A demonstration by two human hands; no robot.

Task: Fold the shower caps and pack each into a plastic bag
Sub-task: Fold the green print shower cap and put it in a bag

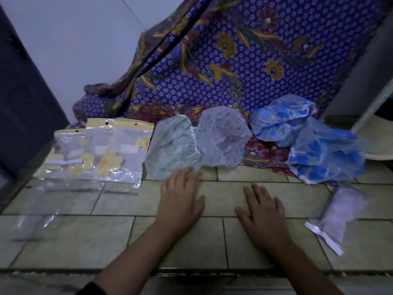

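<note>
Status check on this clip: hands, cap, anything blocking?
Both open: left hand at edge of green cap, right hand flat on tiles. Cap unfolded, not bagged. Nothing blocking.

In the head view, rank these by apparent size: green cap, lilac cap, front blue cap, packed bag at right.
1. Front blue cap
2. Green cap and lilac cap: about alike, not ranked
3. Packed bag: smallest, though blurred

Head-worn view, facing forward and down; close above tiled floor (212, 237)
</note>
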